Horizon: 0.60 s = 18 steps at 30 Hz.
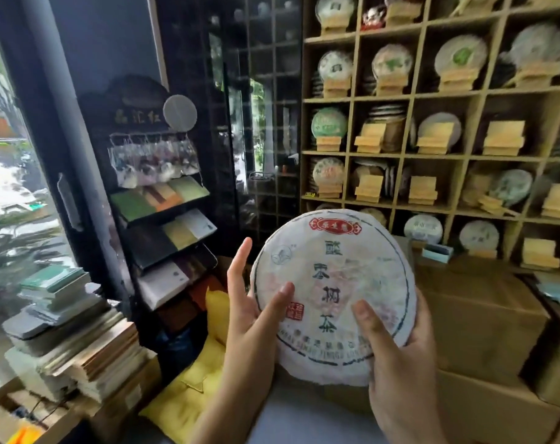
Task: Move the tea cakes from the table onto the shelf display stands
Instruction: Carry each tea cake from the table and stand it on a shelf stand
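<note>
The wooden grid shelf point(413, 97) fills the upper right of the frame, its square compartments holding paper-wrapped round cakes propped on pale stepped display stands point(503, 137); several stands in the middle rows carry no cake on their front. Left of it, in the upper centre, stands a dark glass-fronted cabinet, and further left a black tiered rack point(163, 219) slopes down with flat boxes in green, orange, yellow and white. Brown cardboard boxes point(483, 318) sit stacked at the lower right below the shelf. At the lower left a pile of books and flat packets point(73, 334) rises beside the window, with a yellow cloth bag point(188, 379) just right of it. In the lower centre, held up in the air in front of the shelf, is the tea cake point(334, 293), a white-wrapped disc with a red label and dark characters facing the camera. The right hand point(397, 370) grips its lower right edge, thumb pressed on the face and fingers curled behind. The left hand point(256, 302) steadies the left edge, thumb on the wrapper, with one finger pointing straight up, clear of the cake.
</note>
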Available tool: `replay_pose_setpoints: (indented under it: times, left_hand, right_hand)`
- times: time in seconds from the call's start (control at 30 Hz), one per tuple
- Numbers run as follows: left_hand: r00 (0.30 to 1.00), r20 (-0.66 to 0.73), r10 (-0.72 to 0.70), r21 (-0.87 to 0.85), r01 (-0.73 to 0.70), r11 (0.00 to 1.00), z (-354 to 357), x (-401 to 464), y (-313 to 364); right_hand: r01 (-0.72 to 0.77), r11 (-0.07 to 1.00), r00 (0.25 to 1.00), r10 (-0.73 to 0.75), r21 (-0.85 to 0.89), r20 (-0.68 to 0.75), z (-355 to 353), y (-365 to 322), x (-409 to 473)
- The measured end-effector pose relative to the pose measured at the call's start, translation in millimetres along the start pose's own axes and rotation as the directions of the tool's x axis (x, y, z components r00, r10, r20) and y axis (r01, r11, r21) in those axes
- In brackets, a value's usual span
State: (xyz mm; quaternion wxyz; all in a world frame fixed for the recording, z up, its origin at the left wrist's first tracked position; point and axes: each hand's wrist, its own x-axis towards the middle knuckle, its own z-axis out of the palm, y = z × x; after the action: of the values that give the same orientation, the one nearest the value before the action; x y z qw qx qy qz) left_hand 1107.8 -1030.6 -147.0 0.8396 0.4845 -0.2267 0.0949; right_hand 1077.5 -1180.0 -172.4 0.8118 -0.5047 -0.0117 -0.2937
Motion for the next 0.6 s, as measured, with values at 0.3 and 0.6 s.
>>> replay_pose_setpoints:
  times: [0.3,0.6]
  left_hand:
    - [0.993,0.114,0.010,-0.008,-0.009,1.000,-46.4,139.0,-62.5]
    - [0.973,0.228,-0.023,-0.093,0.046,0.995,-51.8,271.4,-111.9]
  right_hand:
    - [0.156,0.988,0.980,-0.155,-0.002,-0.122,63.0,61.5,117.1]
    - [0.192,0.936,0.953,-0.250,-0.294,-0.172,88.5,83.5,228.9]
